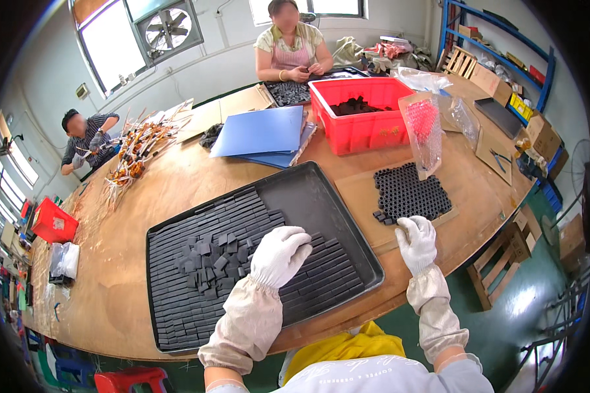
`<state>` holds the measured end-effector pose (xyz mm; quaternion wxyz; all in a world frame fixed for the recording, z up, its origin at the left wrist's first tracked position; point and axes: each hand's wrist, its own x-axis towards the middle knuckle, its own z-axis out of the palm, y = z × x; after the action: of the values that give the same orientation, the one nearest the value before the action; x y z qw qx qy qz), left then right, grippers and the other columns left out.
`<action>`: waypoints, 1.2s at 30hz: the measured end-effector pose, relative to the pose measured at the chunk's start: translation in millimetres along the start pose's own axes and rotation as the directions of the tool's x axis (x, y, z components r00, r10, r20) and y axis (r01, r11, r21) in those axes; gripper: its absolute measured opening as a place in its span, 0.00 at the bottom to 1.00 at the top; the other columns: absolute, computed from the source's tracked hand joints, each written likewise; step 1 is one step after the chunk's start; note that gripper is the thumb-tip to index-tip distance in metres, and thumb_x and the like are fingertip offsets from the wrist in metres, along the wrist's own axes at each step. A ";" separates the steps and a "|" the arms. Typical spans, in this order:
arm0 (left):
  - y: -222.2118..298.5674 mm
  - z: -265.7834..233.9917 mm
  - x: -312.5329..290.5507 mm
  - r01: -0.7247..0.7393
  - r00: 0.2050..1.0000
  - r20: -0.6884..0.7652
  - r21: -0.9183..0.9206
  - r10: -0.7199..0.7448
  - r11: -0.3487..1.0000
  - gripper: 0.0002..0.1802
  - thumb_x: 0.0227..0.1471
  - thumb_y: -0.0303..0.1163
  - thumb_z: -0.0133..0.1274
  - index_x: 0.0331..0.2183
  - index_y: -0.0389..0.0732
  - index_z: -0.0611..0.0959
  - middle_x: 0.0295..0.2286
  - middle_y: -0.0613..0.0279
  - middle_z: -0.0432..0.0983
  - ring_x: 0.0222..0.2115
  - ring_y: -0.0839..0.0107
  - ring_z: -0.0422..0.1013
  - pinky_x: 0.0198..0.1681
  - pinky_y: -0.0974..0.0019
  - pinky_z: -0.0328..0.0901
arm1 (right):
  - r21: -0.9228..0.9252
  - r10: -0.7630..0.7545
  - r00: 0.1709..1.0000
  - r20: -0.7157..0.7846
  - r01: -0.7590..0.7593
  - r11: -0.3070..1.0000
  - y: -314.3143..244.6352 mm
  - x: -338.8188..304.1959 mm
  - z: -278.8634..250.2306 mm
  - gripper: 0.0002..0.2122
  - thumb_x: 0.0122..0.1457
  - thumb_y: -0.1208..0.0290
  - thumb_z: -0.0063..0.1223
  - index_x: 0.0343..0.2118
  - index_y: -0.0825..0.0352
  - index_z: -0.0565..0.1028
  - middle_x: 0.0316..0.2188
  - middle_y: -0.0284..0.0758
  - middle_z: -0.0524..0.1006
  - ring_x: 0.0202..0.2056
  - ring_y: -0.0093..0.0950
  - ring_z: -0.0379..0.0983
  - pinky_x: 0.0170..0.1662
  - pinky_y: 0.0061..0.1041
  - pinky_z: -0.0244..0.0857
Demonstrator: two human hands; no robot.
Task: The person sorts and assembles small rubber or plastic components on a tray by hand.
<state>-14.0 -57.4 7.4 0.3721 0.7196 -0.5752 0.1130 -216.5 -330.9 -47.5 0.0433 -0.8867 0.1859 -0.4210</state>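
Note:
Both my hands wear white gloves, with pale sleeve covers on the forearms. My left hand [279,257] is over a large black tray [321,187], fingers curled together; whatever they hold is hidden. Rows of flat black rectangular pieces [242,213] line much of the tray, and a loose heap of small black pieces [215,261] lies on them. My right hand [417,245] is closed at the near edge of a black array of small round-holed cylinders [413,192], which rests on a cardboard sheet [367,229]. What its fingers hold cannot be made out.
Behind the array stands a red bin [364,134] with black pieces inside; a clear bubble-wrap bag [426,134] leans against it. Blue sheets [259,133] lie left of the bin. Two co-workers sit at the table's far side, one by a pile of wired parts [137,154]. Pliers [501,157] lie far right.

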 end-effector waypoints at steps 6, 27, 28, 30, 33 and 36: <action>-6.5 -16.8 -0.9 0.038 0.997 -0.069 0.149 -0.028 0.988 0.10 0.43 0.26 0.62 0.33 0.40 0.82 0.35 0.57 0.78 0.38 0.55 0.75 0.42 0.58 0.70 | -0.072 0.110 0.994 0.006 -0.109 0.991 8.7 -2.9 18.3 0.13 0.49 0.71 0.64 0.39 0.56 0.77 0.37 0.31 0.73 0.42 0.34 0.70 0.48 0.37 0.63; -20.0 -31.6 -6.2 0.114 0.992 -0.094 0.347 -0.086 0.931 0.12 0.42 0.28 0.62 0.34 0.40 0.82 0.37 0.57 0.78 0.40 0.55 0.74 0.45 0.56 0.68 | -0.159 0.083 0.996 0.016 -0.079 0.984 12.7 -1.4 25.5 0.12 0.48 0.72 0.65 0.36 0.56 0.74 0.35 0.31 0.72 0.41 0.35 0.70 0.45 0.37 0.63; -20.9 -30.5 -6.6 0.111 0.992 -0.088 0.342 -0.086 0.933 0.12 0.42 0.28 0.62 0.34 0.40 0.82 0.37 0.58 0.78 0.40 0.56 0.74 0.45 0.56 0.68 | -0.159 0.081 0.997 0.015 -0.078 0.984 14.3 -1.0 27.3 0.12 0.48 0.72 0.65 0.36 0.56 0.74 0.35 0.31 0.72 0.41 0.35 0.70 0.45 0.37 0.63; -21.5 -30.0 -6.7 0.109 0.993 -0.082 0.336 -0.086 0.935 0.12 0.42 0.28 0.62 0.33 0.40 0.82 0.36 0.58 0.78 0.40 0.56 0.74 0.45 0.56 0.69 | -0.174 0.081 0.997 0.021 -0.076 0.982 18.1 -0.8 31.5 0.13 0.48 0.72 0.65 0.35 0.56 0.73 0.35 0.31 0.71 0.41 0.35 0.69 0.45 0.37 0.63; -21.1 -30.5 -6.6 0.110 0.993 -0.080 0.335 -0.088 0.936 0.12 0.42 0.28 0.62 0.33 0.40 0.82 0.36 0.58 0.78 0.40 0.56 0.74 0.45 0.56 0.69 | -0.179 0.087 0.996 0.016 -0.083 0.980 21.0 -2.1 34.3 0.13 0.47 0.72 0.65 0.34 0.56 0.73 0.35 0.31 0.71 0.41 0.35 0.69 0.45 0.37 0.63; -21.9 -31.2 -6.4 0.114 0.993 -0.076 0.333 -0.094 0.936 0.11 0.42 0.28 0.62 0.33 0.40 0.82 0.36 0.58 0.78 0.40 0.56 0.74 0.44 0.56 0.69 | -0.183 0.076 0.997 0.005 -0.074 0.980 21.4 -2.3 33.8 0.13 0.47 0.72 0.66 0.34 0.56 0.73 0.35 0.31 0.71 0.41 0.35 0.69 0.45 0.37 0.63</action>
<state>12.2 -30.5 16.5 0.2658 0.7984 -0.4973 0.2109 -198.3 -352.6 -75.9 -0.0212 -0.8818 0.2565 -0.3952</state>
